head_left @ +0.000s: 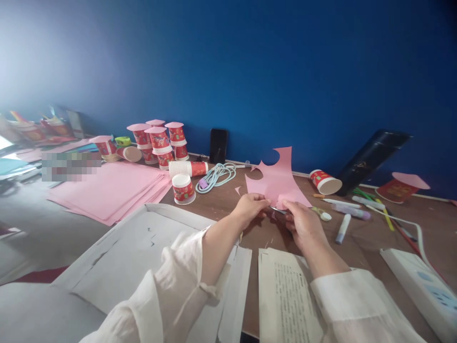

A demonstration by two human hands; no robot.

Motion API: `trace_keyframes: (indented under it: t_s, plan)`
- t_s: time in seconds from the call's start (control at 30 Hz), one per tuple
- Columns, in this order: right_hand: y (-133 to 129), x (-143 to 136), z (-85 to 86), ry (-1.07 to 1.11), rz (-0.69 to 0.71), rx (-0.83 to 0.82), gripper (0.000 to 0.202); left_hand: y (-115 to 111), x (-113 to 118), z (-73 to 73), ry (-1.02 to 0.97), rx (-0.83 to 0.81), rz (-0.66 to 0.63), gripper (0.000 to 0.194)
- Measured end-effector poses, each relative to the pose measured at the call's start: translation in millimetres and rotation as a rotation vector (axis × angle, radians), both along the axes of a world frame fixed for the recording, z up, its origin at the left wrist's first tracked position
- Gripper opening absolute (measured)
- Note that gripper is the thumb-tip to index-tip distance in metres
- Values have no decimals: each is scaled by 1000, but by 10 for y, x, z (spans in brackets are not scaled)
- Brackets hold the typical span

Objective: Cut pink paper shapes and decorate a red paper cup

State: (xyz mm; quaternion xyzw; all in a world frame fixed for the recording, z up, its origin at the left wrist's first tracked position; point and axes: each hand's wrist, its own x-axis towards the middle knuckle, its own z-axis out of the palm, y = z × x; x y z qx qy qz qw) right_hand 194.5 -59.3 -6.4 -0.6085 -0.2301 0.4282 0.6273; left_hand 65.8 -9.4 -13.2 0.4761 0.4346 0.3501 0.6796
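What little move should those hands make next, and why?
Perhaps steady the pink paper with the left hand: the sheet's edges have curved gaps, and a thin metal thing, maybe a blade, shows between that hand and the right hand.

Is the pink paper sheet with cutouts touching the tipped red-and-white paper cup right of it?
Apart: the head view shows brown tabletop between the pink sheet and tipped cup.

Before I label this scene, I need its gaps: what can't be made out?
All in the head view:
- Metallic tool: partly covered by the left hand and right hand; its type is unclear.
- Printed sheet: text too small and blurred to read.
- Power strip: cut off by the right edge.
- Far-left containers: contents blurred.
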Motion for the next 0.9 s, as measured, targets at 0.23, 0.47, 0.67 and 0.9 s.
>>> trace_keyframes:
  t_s: [0.23,0.47,0.67,0.9]
  plan:
    - [13,-13,-16,8,6,-5,25,-13,7,62,-133,-121,46,20]
    - [11,-9,-16,11,15,-3,25,-17,6,72,-207,-190,40,22]
    - [-1,-23,15,12,22,0,24,-16,2,69,-223,-202,27,20]
    - [-22,-34,38,8,32,-4,23,-19,-8,69,-230,-202,24,18]
